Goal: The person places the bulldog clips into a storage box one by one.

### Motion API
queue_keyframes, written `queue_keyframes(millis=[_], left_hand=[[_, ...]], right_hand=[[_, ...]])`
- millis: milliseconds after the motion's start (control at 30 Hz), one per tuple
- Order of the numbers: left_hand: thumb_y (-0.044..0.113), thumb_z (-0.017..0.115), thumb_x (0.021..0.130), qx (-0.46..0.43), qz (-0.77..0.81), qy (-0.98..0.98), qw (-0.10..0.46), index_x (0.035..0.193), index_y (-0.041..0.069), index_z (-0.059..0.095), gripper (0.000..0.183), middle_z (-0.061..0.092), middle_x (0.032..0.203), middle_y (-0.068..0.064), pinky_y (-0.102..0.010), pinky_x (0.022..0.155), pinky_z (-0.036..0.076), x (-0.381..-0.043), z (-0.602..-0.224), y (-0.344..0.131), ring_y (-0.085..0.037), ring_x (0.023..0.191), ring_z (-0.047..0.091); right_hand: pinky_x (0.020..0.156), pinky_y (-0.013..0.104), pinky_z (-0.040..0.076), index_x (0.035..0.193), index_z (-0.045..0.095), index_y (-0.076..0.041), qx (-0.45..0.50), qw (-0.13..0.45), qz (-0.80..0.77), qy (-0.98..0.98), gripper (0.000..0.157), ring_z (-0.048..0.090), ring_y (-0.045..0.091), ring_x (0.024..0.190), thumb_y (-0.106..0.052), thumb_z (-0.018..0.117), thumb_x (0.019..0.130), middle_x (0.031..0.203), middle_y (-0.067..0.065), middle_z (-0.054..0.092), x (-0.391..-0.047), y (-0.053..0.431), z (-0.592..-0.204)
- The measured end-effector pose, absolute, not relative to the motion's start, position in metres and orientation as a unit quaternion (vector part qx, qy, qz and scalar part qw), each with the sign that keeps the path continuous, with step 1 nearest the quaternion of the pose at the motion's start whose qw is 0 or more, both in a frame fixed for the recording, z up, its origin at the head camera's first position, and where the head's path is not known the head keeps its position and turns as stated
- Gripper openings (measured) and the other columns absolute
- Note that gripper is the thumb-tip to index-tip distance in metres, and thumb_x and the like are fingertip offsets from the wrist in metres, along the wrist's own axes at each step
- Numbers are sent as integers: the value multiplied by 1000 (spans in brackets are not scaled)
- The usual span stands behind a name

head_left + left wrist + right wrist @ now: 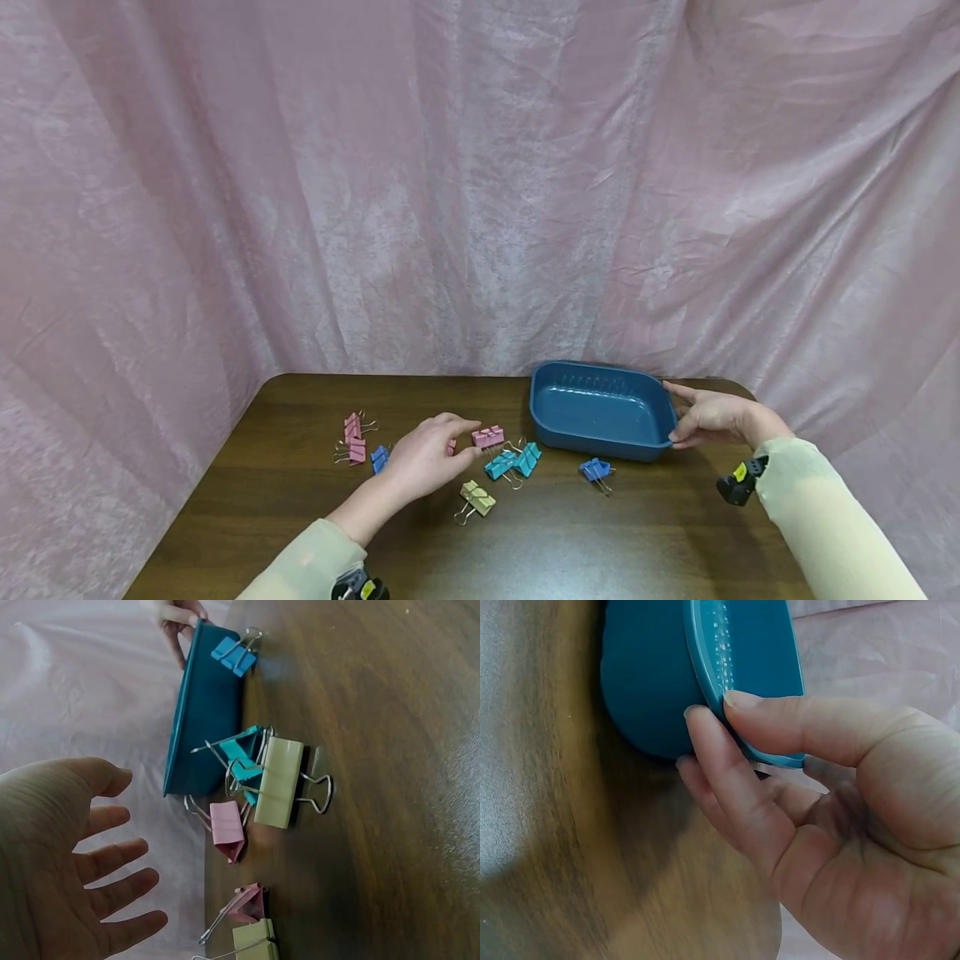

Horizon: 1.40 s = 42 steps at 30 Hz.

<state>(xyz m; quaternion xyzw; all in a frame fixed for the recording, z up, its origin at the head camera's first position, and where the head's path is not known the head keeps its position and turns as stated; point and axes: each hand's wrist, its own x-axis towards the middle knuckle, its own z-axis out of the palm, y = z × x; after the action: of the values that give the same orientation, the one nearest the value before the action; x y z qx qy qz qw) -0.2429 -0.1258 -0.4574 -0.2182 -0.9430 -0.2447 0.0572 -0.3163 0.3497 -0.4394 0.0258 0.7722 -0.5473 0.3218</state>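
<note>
My right hand is at the right end of a blue plastic tray. In the right wrist view its thumb lies on the tray's rim, and its fingers press the outer wall, pinching the edge. My left hand is over the binder clips with its fingers spread and nothing in them. Nearest to it are a pink binder clip, teal binder clips and a yellow binder clip. Another pink clip and a second yellow clip show in the left wrist view, largely hidden by my left hand in the head view.
Pink clips and a blue clip lie left of my left hand. Another blue clip sits just in front of the tray. A pink curtain hangs behind the brown wooden table.
</note>
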Motion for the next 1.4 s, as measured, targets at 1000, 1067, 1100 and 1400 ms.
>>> queue_keyframes(millis=[1000,1067,1100,1400], left_hand=[[38,69,94,-222,-235,-945,39,132,20,71,42,67,127,2,-48,86,55,-254,-463,-115,-25,119,63],[38,69,94,-221,-234,-946,39,132,20,71,42,67,127,1,-49,87,55,-256,-464,-115,-25,119,63],[39,69,93,-221,-234,-946,39,132,20,71,43,67,127,1,-48,87,55,-257,-465,-115,-25,120,63],[34,71,92,-216,-246,-944,30,132,17,71,43,67,128,-1,-48,88,54,-265,-466,-111,-25,120,63]], right_hand=[[87,49,58,163,-10,-10,18,326,-492,807,123,69,32,95,18,74,77,155,47,-10,-321,348,-436],[87,49,58,163,-9,-11,20,325,-490,809,123,69,32,94,18,75,77,156,46,-9,-321,347,-436],[87,49,58,163,-8,-11,20,324,-488,810,123,69,32,95,17,75,77,156,46,-9,-321,347,-436],[89,50,57,163,-10,-11,15,323,-492,808,124,68,35,102,17,76,78,157,46,-5,-322,347,-435]])
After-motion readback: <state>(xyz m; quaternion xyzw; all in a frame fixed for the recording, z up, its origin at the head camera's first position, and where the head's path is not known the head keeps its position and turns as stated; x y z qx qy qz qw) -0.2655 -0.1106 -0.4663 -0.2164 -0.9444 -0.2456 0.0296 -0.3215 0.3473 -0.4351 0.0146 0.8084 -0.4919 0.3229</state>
